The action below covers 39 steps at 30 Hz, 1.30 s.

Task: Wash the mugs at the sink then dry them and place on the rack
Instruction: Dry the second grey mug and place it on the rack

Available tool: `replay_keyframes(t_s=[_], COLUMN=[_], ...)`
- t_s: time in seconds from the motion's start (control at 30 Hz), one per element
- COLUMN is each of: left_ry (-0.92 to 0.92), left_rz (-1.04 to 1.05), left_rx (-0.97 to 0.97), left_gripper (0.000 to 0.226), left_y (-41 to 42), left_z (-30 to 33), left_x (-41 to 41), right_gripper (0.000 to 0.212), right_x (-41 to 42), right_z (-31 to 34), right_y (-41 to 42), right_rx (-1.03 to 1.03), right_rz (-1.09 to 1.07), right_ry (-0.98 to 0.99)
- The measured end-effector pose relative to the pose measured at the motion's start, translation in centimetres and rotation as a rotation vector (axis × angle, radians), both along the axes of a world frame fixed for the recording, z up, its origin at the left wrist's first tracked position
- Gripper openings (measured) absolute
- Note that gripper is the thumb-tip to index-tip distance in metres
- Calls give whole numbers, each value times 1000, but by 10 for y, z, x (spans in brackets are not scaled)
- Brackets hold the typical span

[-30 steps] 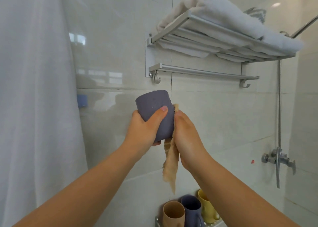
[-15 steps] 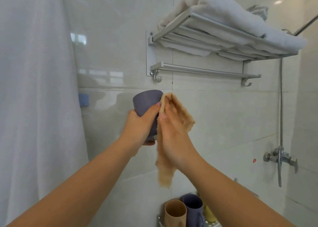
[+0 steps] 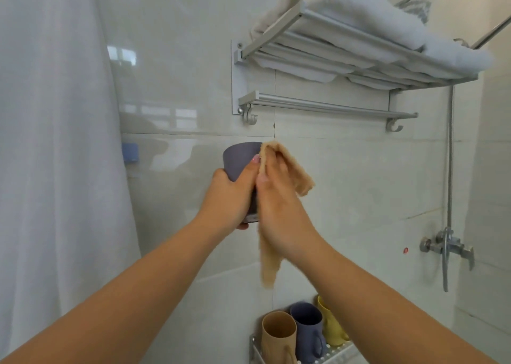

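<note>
Cloth (image 3: 287,167) barely shifted; left hand (image 3: 229,198) grips mug (image 3: 239,159).

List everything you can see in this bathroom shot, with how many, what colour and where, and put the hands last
Held mug: 1, grey-purple, centre, upside down.
Cloth: 1, tan, against the held mug's right side, tail hanging below.
Racked mugs: 3, tan, grey-purple, yellow, on the metal rack at the bottom.
Towel shelf: 1, silver, upper right wall, rail and hooks under it.
Towels: white, folded on the shelf, count unclear.
Curtain: 1, white, left.
Shower valve: 1, chrome, right wall, hose rising from it.
Blue item: 1, on the wall beside the curtain.
Left hand: grip around the held mug.
Right hand: presses the cloth on the mug.
</note>
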<state>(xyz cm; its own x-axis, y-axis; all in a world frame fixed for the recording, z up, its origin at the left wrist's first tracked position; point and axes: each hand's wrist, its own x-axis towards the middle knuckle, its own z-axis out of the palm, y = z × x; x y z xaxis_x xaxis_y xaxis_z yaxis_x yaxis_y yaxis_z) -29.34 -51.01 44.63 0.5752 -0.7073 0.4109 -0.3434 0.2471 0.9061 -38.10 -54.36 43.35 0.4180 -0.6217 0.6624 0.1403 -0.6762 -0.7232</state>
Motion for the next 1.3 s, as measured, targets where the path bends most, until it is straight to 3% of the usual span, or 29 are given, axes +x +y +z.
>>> replay_keyframes(t_s=[0.23,0.4,0.47,0.6,0.7,0.77,0.8,0.87,0.93,1.03,1.13,1.2,1.3], left_ry=[-9,42,121,293,274,194,148,84,38,-74,-154,-172,-178], left_rz=[-56,-59,-44,-187,-266,-253,-220,-149,-121,-65,-27,-24,-17], left_rx=[-45,-17,-43,-12,-11,-44,-56,-41,-37,-68,-64,-57,-70], left_gripper=[57,55,53,59,63,64,53,44,58,95,102,95,53], left_y=[3,4,4,5,7,5,5,3,0,-3,-3,0,5], left_z=[-4,-8,-7,-5,-3,1,3,5,6,8,10,10,3], left_x=[-3,-5,-3,-2,-9,-13,-13,-12,-11,-5,-3,-5,-8], right_gripper=[47,50,52,60,49,29,26,38,41,43,47,50,33], right_x=[-16,-22,-24,-29,-23,-18,-18,-21,-21,-12,-4,-3,-2], right_z=[19,19,11,-1,5,13,16,19,18,13,4,3,13], right_y=[-10,-16,-15,-11,-11,-13,-15,-18,-14,-4,4,9,1], right_rx=[-63,85,107,-92,-153,4,146,459,594,419,155,71,95], right_rz=[60,160,96,-162,-161,-53,12,162,221,68,-99,-141,-183], right_ry=[26,13,-27,-43,-135,-141,-120,-102,-137,-152,-147,-132,-116])
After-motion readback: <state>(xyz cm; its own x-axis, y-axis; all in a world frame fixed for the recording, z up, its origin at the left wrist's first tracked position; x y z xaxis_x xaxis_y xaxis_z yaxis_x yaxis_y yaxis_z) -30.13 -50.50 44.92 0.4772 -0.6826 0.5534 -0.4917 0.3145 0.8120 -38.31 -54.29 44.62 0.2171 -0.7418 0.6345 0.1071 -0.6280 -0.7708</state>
